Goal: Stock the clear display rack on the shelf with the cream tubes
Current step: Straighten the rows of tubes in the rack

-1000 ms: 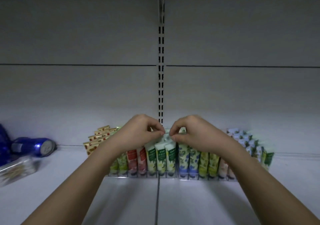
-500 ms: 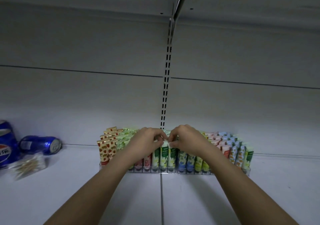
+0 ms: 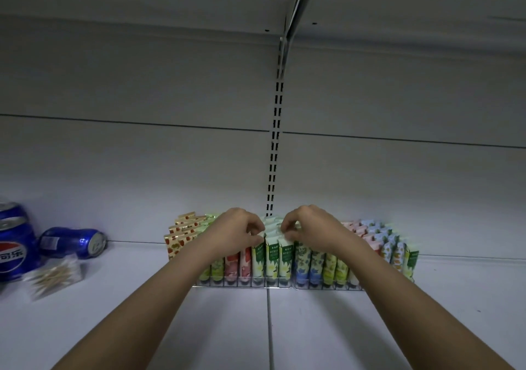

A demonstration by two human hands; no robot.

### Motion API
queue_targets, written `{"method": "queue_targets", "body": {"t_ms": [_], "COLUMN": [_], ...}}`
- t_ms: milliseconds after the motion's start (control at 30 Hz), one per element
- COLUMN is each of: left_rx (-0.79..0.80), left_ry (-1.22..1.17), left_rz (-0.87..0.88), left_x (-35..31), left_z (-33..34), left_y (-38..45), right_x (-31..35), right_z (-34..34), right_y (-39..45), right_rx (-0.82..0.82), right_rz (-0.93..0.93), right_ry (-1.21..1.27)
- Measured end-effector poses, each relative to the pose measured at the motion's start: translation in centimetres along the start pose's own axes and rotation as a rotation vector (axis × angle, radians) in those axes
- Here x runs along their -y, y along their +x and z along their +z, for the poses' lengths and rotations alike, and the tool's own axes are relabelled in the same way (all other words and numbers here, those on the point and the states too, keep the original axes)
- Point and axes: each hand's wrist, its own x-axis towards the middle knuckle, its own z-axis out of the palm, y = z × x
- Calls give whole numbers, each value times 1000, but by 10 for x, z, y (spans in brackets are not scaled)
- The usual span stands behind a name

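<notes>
- White shelf board (image 3: 313, 327) carries the work, with a grey back panel (image 3: 142, 156) behind it and a slotted upright (image 3: 273, 153) running down the middle of that panel
- Your clear display rack (image 3: 244, 282) sits on the shelf against the back panel, centred under the upright
- Cream tubes (image 3: 286, 258) stand upright in the rack, cap down, in rows that run front to back; colours go from red-patterned at the left, through green and blue, to pink and pale blue at the right
- Your left hand (image 3: 237, 234) rests over the tube tops left of centre, fingers curled down and pinching the upper edge of a green tube (image 3: 259, 258)
- Your right hand (image 3: 310, 230) mirrors it just right of centre, fingers curled and pinching the crimped top of a neighbouring tube in the green rows
- Both hands sit close together, apart by about one tube row
- At the far left, one blue cola can (image 3: 12, 241) stands upright, a second blue can (image 3: 72, 241) lies on its side near it, and a clear packet of toothpicks (image 3: 54, 277) lies in front
</notes>
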Motion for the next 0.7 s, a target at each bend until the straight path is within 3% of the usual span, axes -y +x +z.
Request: {"method": "queue_targets", "body": {"t_ms": [700], "left_rx": [-65], "left_ry": [17], "left_rz": [17], "left_x": [-14], "left_z": [3], "left_y": [-1], "right_x": [1], "right_z": [-2], "right_y": [2], "right_rx": [42], "right_rz": [4], "right_ry": [-71]}}
